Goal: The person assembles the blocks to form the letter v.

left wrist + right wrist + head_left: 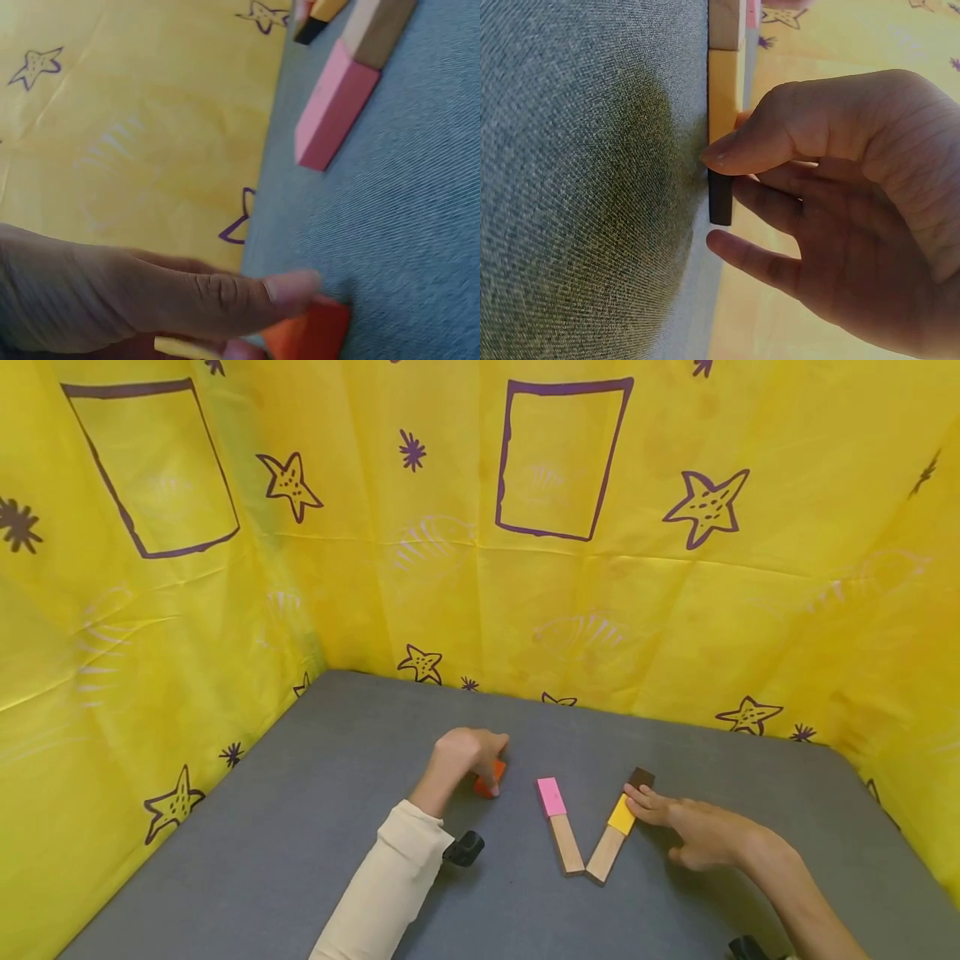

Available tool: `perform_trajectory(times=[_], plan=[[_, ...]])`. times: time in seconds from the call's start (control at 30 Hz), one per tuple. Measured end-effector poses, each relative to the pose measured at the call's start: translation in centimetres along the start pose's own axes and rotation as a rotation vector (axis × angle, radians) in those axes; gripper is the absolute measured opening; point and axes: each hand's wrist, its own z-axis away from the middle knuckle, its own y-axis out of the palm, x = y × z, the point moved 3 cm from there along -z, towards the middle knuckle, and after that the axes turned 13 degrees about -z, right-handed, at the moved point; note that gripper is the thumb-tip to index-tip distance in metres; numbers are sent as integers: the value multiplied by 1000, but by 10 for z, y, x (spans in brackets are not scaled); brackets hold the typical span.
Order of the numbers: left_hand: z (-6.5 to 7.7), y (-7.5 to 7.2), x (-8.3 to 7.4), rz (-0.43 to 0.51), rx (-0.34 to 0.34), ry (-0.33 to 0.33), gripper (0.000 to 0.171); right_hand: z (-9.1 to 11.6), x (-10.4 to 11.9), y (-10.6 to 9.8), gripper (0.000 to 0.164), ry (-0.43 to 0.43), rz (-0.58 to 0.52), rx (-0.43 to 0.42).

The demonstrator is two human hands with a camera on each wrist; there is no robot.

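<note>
My left hand point(465, 752) bends down over an orange-red block point(491, 779) on the grey surface, thumb and fingers around it. Up close in the left wrist view, the thumb lies along the orange block point(319, 330); the other fingers are mostly hidden. To the right, wooden blocks form a V: a pink block point(551, 797) and a plain block point(567, 845) on one side, a plain block point(604, 855), a yellow block point(621, 816) and a dark brown block point(642, 777) on the other. My right hand point(693, 831) touches the yellow and brown blocks where they meet, its thumb spread apart.
A grey cloth-like surface point(300, 827) lies under everything. Yellow curtains point(450, 585) with purple starfish and frame drawings hang along the back and sides. Each wrist carries a small black camera, such as the left one point(465, 848).
</note>
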Motion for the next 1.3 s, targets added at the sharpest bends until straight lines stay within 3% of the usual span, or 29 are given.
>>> perform_trajectory(times=[0.2, 0.57, 0.8, 1.13, 1.3], plan=[[0, -3, 5, -13, 30, 55, 73, 0, 1, 0, 83, -9, 4, -6], [-9, 1, 1, -28, 54, 129, 55, 0, 1, 0, 83, -19, 7, -7], [-9, -1, 0, -27, 0, 131, 41, 0, 1, 0, 84, -9, 2, -5], [-4, -8, 2, 29, -74, 124, 35, 0, 0, 0, 84, -19, 16, -5], [-4, -12, 0, 46, -116, 181, 40, 0, 0, 0, 84, -10, 14, -5]])
